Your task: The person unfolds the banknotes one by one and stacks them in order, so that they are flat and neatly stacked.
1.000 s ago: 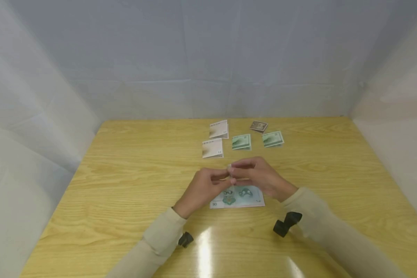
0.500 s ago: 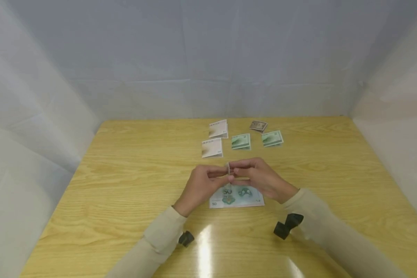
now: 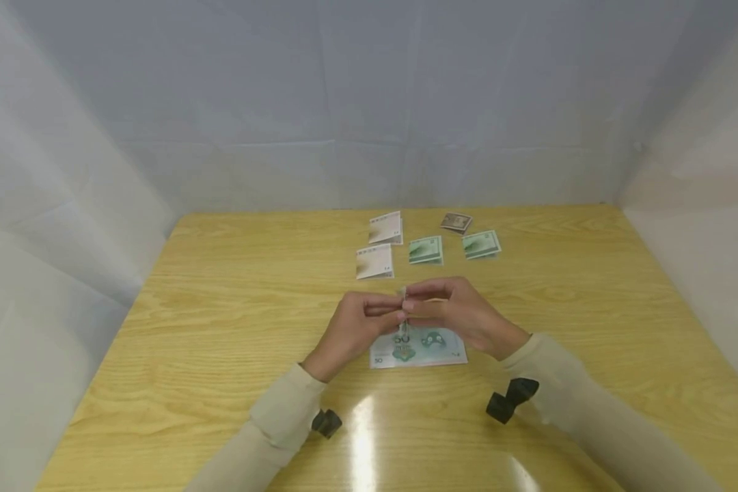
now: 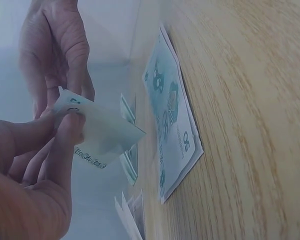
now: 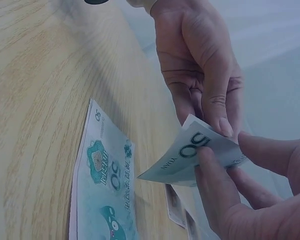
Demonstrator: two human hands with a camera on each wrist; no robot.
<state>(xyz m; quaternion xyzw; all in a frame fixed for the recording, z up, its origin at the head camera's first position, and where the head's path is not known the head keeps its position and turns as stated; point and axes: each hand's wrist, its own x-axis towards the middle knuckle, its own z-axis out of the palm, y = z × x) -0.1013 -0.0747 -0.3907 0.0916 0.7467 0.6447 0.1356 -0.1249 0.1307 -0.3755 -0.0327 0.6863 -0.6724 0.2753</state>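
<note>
My left hand (image 3: pixel 355 329) and right hand (image 3: pixel 470 318) meet over the front middle of the table, fingertips close together. Between them both hands pinch a folded 50 yuan play banknote (image 5: pixel 182 152). In the left wrist view the folded banknote (image 4: pixel 102 130) stands out from the thumb and fingers, one corner pointing toward the table. From the head it shows nearly edge-on, mostly hidden by fingers. Below the hands a small stack of flat blue-green 50 notes (image 3: pixel 421 354) lies on the wood, its far edge covered by the hands.
Beyond the hands lie two folded whitish notes (image 3: pixel 374 262), a folded green note (image 3: pixel 426 250), another green note (image 3: pixel 482 244) and a small folded brown note (image 3: pixel 456 222). A pale cloth (image 3: pixel 369 171) hangs behind the wooden table (image 3: pixel 234 321).
The held banknote stays between both hands. Both hands have shifted slightly left, and the right thumb now sits closer in against the note. The notes on the table have not moved.
</note>
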